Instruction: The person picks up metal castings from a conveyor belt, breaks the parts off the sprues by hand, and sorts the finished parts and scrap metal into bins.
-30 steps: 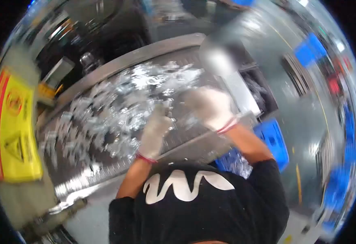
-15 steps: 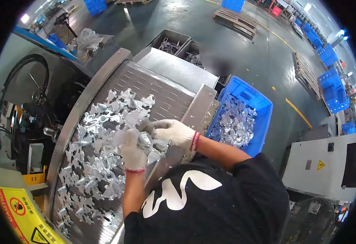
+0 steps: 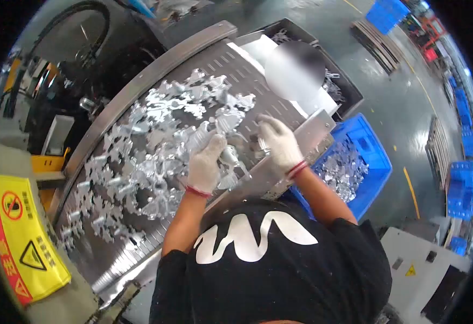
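Observation:
Many silvery metal castings (image 3: 161,148), flat and ragged with thicker stubs, lie heaped on the slatted metal conveyor (image 3: 225,62). My left hand (image 3: 205,164), in a white knit glove with a red cuff, is closed on a metal casting (image 3: 230,156) at the near edge of the heap. To its right, my right hand (image 3: 281,144), gloved alike, hovers over the conveyor near its side rail. Its fingers are curled together around a small shiny metal piece (image 3: 263,144), partly hidden and blurred.
A blue crate (image 3: 377,181) with thin metal scraps stands right of the conveyor. Dark bins (image 3: 350,102) with metal parts stand beyond its end. A yellow caution sign (image 3: 25,237) is at left, a grey electrical cabinet (image 3: 420,270) at right. Wooden pallets (image 3: 377,46) lie on the floor.
My hands were together at the castings; now they are apart, the right one drawn away to the right. The view has turned, so the conveyor and crate appear shifted.

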A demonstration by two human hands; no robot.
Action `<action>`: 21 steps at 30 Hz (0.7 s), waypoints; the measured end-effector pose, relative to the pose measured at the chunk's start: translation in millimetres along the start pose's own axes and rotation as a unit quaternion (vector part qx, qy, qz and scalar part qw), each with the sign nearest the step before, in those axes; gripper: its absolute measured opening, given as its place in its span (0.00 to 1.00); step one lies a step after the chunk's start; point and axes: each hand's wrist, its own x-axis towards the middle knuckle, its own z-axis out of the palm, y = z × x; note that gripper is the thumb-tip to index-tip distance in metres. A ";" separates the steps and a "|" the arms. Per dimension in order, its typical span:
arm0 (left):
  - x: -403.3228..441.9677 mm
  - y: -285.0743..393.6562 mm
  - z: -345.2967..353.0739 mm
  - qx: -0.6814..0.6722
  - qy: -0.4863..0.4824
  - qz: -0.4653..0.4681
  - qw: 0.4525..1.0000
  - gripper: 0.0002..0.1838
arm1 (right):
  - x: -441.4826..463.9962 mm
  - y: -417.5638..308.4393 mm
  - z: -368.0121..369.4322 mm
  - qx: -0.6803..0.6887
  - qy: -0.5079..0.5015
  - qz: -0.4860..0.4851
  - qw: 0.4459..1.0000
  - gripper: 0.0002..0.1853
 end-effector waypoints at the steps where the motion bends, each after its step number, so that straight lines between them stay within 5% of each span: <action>1: -0.3 -2.7 -14.0 -0.113 -0.048 -0.107 0.987 0.16 | 7.3 3.3 -13.4 0.028 -0.103 -0.015 0.994 0.22; 2: -5.3 11.9 -7.1 -0.220 -0.082 -0.132 0.963 0.08 | 19.7 7.3 -28.8 0.058 -0.200 -0.033 0.978 0.22; 3: 2.4 6.4 -14.3 0.120 -0.139 0.126 0.975 0.08 | 29.5 1.7 -20.2 -0.107 -0.180 -0.160 0.965 0.22; 4: 7.4 -0.4 -20.5 0.437 -0.172 0.360 0.806 0.07 | 28.7 -2.6 -16.2 -0.066 -0.222 -0.102 0.967 0.23; 5: 0.4 -6.3 -5.3 0.250 -0.179 0.169 0.936 0.08 | 22.6 -20.1 -10.1 -0.024 -0.264 -0.043 0.963 0.23; 7: -4.2 13.2 17.6 -0.028 -0.106 -0.135 0.985 0.10 | 20.8 -31.9 -4.1 -0.117 -0.266 -0.027 0.957 0.22; 8: -7.1 16.6 22.0 0.023 -0.130 -0.044 0.990 0.11 | 17.3 -32.1 -0.7 -0.136 -0.234 -0.043 0.962 0.23; 11: -2.9 7.3 36.9 0.238 -0.001 0.031 0.971 0.16 | 3.7 -28.3 17.2 -0.309 -0.061 -0.114 0.942 0.22; 12: -3.8 5.2 44.8 0.493 0.058 0.033 0.867 0.18 | -1.4 -23.1 28.0 -0.406 0.028 -0.177 0.896 0.21; 15: 2.9 -4.0 50.2 0.379 0.037 0.017 0.924 0.19 | -9.3 -23.6 18.6 -0.367 0.087 -0.159 0.913 0.20; 16: 3.0 -9.9 48.4 0.306 0.040 0.015 0.951 0.19 | -5.3 -6.5 -3.4 -0.408 0.106 -0.243 0.874 0.20; 17: 2.2 -11.8 47.7 0.229 0.044 0.012 0.972 0.20 | -5.3 10.9 -24.1 -0.257 0.148 -0.170 0.940 0.19; 18: 8.3 -11.6 40.0 0.011 0.015 -0.063 0.998 0.21 | -1.4 29.8 -54.7 -0.058 0.183 -0.125 0.973 0.19; 19: 19.7 -20.2 24.1 -0.189 0.024 -0.150 0.970 0.22 | -19.6 27.0 -88.4 -0.230 0.249 -0.210 0.917 0.20; 20: 32.2 -31.7 9.0 -0.265 -0.048 -0.105 0.957 0.21 | -27.3 41.8 -121.8 -0.218 0.287 -0.153 0.920 0.21; 21: 30.5 -22.4 9.5 -0.309 -0.032 -0.097 0.946 0.23 | -42.4 49.8 -151.4 -0.386 0.322 -0.154 0.851 0.22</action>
